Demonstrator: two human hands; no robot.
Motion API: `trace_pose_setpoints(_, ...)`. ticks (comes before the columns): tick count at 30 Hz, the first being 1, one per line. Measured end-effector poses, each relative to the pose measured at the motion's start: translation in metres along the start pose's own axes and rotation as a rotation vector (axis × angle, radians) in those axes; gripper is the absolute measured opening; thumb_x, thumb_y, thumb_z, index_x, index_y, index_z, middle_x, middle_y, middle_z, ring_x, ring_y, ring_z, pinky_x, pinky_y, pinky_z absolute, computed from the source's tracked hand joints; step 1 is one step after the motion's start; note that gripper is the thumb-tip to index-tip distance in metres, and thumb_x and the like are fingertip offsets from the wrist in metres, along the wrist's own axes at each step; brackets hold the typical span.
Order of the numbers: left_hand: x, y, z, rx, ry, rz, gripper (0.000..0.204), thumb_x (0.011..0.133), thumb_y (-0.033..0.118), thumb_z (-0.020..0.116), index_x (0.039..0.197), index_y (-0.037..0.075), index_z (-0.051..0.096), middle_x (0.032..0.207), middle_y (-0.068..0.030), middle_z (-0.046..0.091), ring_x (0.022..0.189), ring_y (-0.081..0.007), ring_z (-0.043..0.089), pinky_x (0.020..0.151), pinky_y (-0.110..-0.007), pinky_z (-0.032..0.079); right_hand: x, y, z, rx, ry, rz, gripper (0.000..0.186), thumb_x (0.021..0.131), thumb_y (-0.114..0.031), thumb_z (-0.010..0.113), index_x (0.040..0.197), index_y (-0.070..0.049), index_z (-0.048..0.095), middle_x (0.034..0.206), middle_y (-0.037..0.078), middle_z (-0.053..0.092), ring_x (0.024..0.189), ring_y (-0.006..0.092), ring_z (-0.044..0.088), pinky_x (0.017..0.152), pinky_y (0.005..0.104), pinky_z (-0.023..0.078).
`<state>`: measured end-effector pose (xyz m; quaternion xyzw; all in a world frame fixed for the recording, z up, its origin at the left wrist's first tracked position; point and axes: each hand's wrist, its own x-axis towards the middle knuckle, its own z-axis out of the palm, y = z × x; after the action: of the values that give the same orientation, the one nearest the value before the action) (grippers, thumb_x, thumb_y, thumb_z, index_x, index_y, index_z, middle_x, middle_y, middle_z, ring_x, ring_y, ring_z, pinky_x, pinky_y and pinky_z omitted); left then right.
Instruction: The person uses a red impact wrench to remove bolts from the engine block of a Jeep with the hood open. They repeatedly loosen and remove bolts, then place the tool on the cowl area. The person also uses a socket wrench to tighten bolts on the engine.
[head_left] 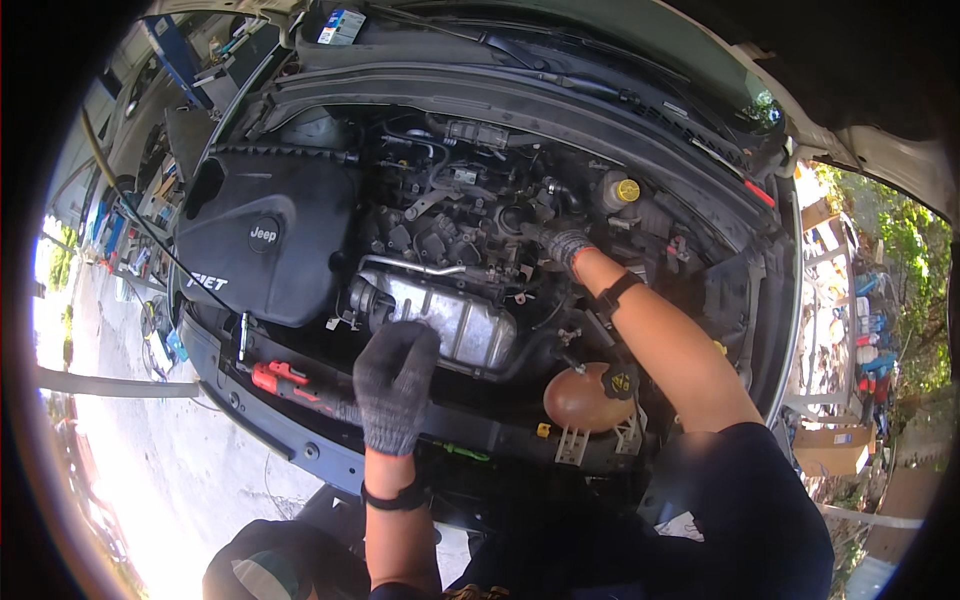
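My left hand (397, 385), in a grey knit glove, is held over the front edge of the engine bay, beside the silver heat shield (455, 325). Its fingers are drawn together against the thumb; whatever they may hold is hidden. My right hand (565, 247), gloved too, reaches among the hoses and fittings at the right of the engine (450, 215). Those fingers are bent in at a dark part that I cannot make out. Just beyond this hand is a reservoir with a yellow cap (627, 190).
A black engine cover (265, 235) lies over the bay's left side. On the front panel rest a red-and-black power tool (285, 380) and a green tool (460, 451). A brownish coolant tank (585, 397) sits at front right. Someone's dark cap (265, 560) shows at lower left.
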<state>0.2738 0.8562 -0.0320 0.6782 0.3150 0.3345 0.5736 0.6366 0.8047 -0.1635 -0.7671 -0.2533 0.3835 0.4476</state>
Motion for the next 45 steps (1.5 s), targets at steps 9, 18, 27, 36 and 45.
trace_pose_setpoints(9,0.054,-0.087,0.053,-0.13,-0.132,-0.185,0.006,0.099,0.003,0.073,0.105,0.001,0.075,0.098,-0.003,0.075,0.091,-0.0097,0.065,0.085,-0.028,0.053,0.049,0.021,0.036,0.687,-0.167,0.454,0.07,0.092,-0.043,0.085,0.147,-0.008,0.06,0.14,0.013,0.07,0.123,0.0303,0.07,0.108,0.0504,0.057)
trace_pose_setpoints(18,0.054,-0.1,0.066,0.129,-0.175,0.144,0.013,0.09,0.01,0.077,0.101,0.003,0.075,0.097,-0.0174,0.074,0.09,-0.0374,0.072,0.08,-0.044,0.057,0.052,-0.053,0.057,0.603,0.048,0.13,0.054,0.093,-0.038,0.086,0.14,-0.018,0.068,0.133,0.006,0.069,0.117,0.0175,0.065,0.09,0.0374,0.059)
trace_pose_setpoints(27,0.052,-0.106,0.066,0.329,-0.123,0.157,0.011,0.089,0.013,0.075,0.096,0.005,0.073,0.096,-0.0178,0.073,0.092,-0.0409,0.07,0.079,-0.049,0.056,0.081,-0.074,0.058,0.319,0.097,0.195,0.066,0.095,-0.047,0.082,0.143,-0.006,0.063,0.137,0.009,0.069,0.118,0.0201,0.065,0.096,0.0365,0.06)
trace_pose_setpoints(36,0.048,-0.104,0.071,0.5,-0.158,0.227,0.011,0.085,0.014,0.075,0.093,0.007,0.072,0.088,-0.0176,0.068,0.085,-0.0407,0.068,0.074,-0.053,0.055,0.129,-0.035,0.053,0.847,-0.211,0.166,0.052,0.099,-0.033,0.08,0.144,-0.011,0.064,0.136,0.01,0.071,0.12,0.0258,0.068,0.099,0.0433,0.062)
trace_pose_setpoints(45,0.047,-0.11,0.071,0.537,-0.118,0.281,0.014,0.082,0.016,0.076,0.091,0.007,0.071,0.088,-0.017,0.068,0.083,-0.0398,0.068,0.071,-0.052,0.056,0.126,-0.064,0.093,0.826,0.088,0.139,0.045,0.097,-0.044,0.08,0.131,-0.014,0.073,0.125,0.008,0.075,0.105,0.0261,0.072,0.089,0.0467,0.063)
